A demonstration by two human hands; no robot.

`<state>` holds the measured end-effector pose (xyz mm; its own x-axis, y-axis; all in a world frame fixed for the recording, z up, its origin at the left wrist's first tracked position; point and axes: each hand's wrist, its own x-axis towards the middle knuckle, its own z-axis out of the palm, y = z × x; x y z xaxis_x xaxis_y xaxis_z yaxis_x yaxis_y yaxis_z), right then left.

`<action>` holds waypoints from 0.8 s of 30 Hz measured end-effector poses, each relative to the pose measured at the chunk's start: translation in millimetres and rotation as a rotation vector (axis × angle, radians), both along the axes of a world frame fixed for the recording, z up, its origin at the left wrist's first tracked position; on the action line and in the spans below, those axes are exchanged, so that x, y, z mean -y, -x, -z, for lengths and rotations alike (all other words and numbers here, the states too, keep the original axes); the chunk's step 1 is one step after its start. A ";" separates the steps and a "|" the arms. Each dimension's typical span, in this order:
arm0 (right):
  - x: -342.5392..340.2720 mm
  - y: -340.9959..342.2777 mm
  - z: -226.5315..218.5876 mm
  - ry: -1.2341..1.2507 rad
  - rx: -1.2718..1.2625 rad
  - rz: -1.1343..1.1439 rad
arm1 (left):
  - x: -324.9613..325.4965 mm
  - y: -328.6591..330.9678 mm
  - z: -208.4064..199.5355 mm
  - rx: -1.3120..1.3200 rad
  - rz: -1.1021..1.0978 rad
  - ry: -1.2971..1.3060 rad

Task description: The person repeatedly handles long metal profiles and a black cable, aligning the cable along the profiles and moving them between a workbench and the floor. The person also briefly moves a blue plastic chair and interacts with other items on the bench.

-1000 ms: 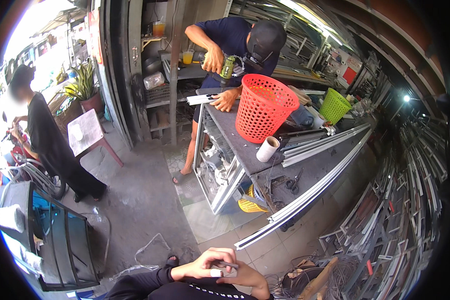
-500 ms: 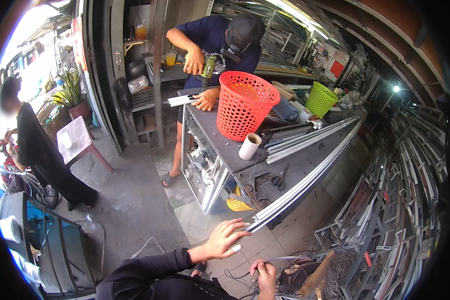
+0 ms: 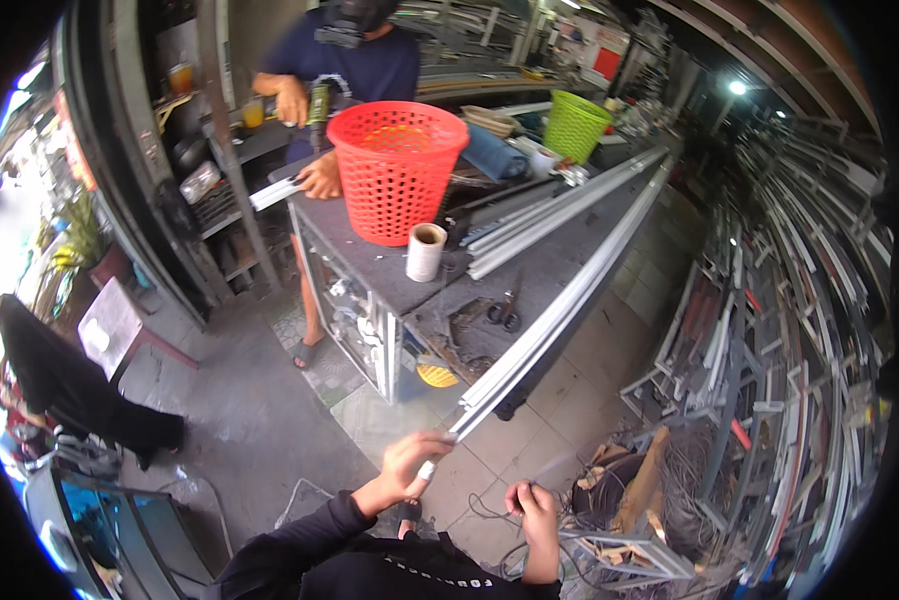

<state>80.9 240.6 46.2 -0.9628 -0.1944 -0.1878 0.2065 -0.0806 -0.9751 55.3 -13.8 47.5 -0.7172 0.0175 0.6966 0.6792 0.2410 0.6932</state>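
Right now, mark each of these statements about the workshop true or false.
1. The left hand touches the near end of the long aluminium profile. True.
2. The right hand also holds that profile. False: it is apart from it, lower down, closed on something thin that is too small to tell.
3. The red basket lies tipped on the floor. False: it stands upright on the workbench.
4. A white roll stands on the bench beside the red basket. True.
5. The green basket sits nearer than the red one. False: it is farther back on the bench.
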 end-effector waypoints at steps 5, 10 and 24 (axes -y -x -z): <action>3.1 15.9 -3.9 -0.057 0.061 0.039 | -6.0 -5.7 -16.3 0.307 -0.097 0.062; 3.8 28.1 0.6 -0.076 0.073 0.060 | -2.4 -4.3 -30.5 0.804 -0.078 0.290; -6.8 90.2 -13.9 0.034 0.031 0.380 | -24.0 -13.6 -55.0 0.893 0.140 0.163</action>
<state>-9.3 247.4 60.0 -0.9614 0.1685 -0.2176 0.1852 -0.1889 -0.9644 68.9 10.2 102.4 -0.9717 0.1945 -0.1341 -0.0620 0.3379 0.9391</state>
